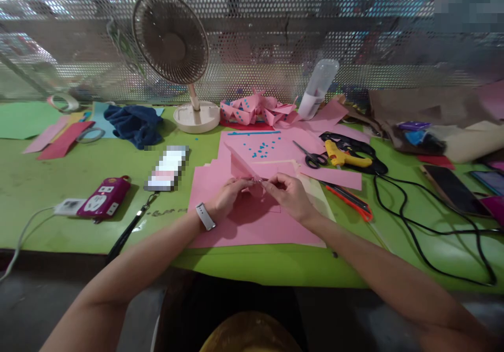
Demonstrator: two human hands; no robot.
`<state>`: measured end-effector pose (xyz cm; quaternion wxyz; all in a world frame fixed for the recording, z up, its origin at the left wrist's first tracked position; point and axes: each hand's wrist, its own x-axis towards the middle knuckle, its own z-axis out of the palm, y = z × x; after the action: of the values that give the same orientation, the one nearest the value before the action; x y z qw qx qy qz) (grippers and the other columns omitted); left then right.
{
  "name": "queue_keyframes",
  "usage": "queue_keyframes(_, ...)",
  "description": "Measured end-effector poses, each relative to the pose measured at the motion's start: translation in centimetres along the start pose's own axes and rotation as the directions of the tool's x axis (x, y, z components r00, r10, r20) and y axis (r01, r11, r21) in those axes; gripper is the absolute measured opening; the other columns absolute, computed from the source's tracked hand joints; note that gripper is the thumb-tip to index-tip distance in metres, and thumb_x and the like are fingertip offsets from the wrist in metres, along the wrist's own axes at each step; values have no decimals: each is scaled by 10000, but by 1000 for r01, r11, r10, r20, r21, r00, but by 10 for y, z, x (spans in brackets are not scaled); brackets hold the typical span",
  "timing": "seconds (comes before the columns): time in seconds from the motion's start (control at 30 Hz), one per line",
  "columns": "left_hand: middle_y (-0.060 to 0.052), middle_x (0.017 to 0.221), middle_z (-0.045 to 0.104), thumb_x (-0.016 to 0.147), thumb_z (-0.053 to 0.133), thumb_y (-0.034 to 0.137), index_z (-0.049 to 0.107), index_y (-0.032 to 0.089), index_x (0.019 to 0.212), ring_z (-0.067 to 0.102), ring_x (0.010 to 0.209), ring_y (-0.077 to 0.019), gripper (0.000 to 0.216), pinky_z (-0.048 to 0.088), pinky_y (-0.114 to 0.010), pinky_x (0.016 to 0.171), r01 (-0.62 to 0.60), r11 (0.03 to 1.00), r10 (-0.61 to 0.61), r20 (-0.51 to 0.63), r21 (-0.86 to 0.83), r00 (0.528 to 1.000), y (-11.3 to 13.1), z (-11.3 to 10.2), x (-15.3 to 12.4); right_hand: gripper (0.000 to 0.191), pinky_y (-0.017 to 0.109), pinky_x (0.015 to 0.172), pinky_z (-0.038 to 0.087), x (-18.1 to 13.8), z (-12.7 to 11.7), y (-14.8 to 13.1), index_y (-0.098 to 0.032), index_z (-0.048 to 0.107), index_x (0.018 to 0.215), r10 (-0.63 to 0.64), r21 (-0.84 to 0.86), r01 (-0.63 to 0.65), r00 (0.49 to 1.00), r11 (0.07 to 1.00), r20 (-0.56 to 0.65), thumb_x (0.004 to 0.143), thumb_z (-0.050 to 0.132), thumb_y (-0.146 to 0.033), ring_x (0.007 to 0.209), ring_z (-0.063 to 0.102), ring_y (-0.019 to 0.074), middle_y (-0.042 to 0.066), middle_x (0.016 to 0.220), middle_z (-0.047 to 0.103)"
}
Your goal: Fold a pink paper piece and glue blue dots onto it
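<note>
Since the green worktop [59, 184] is this crowded, the big risk I see is an elbow dragging the loose pink sheets [252, 220] toward the near edge, or the black cord [409, 220] snagging and pulling the yellow glue gun [346, 157] along. Smaller worry: the crease going crooked if the fingers slip, since the folded pink paper piece [244, 171] is tiny and held up off the sheets. Both hands are pinched shut on it, left hand [226, 199] on its left side, right hand [289, 194] on its right, fingertips nearly meeting
</note>
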<state>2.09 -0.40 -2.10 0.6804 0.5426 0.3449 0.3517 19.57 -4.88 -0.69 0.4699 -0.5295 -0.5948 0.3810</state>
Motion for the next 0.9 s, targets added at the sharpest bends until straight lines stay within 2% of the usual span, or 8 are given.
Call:
queue_keyframes(0.17, -53, 775, 696, 819, 596, 341, 683, 157, 725, 621, 757, -178, 224, 476, -302, 769, 29, 998, -29, -1, -50, 1000, 0, 1, 0, 258, 263, 610, 388, 0, 0, 0, -169, 598, 716, -1, -22, 1, 1000, 1000, -1, 791, 636, -413, 634, 512, 126, -3, 671, 577)
queue_keyframes(0.37, -37, 739, 692, 838, 591, 312, 694, 158, 683, 609, 747, -162, 241, 450, -286, 780, -24, 997, 29, 72, -79, 997, 4, 4, -3, 315, 267, 602, 401, -1, 0, -1, -173, 594, 701, 6, -27, -7, 1000, 1000, -13, 775, 655, -473, 626, 519, 132, 2, 665, 585)
queue_keyframes(0.53, -34, 704, 665, 799, 663, 375, 689, 158, 676, 573, 688, -156, 251, 433, -293, 720, 9, 999, -10, -27, -37, 1000, 7, 4, -5, 299, 277, 614, 428, -2, 1, -2, -177, 597, 711, -6, -32, 6, 1000, 999, -15, 789, 638, -462, 642, 552, 142, 10, 683, 609)
queue_keyframes(0.77, -35, 660, 661, 791, 689, 464, 694, 145, 648, 557, 647, -136, 350, 414, -276, 674, -11, 1000, 11, -9, 14, 1000, 13, 8, -8, 288, 295, 625, 469, -6, 6, -9, -181, 591, 704, 44, 3, -44, 999, 999, 15, 799, 629, -451, 642, 595, 156, 13, 670, 629)
queue_keyframes(0.9, -21, 621, 641, 791, 687, 470, 685, 150, 631, 532, 598, -120, 358, 408, -267, 643, -38, 999, 39, -76, 25, 996, 14, 9, -6, 282, 282, 624, 462, -6, 5, -10, -177, 602, 751, 35, 70, -37, 999, 997, 30, 822, 624, -449, 660, 583, 143, 6, 702, 614)
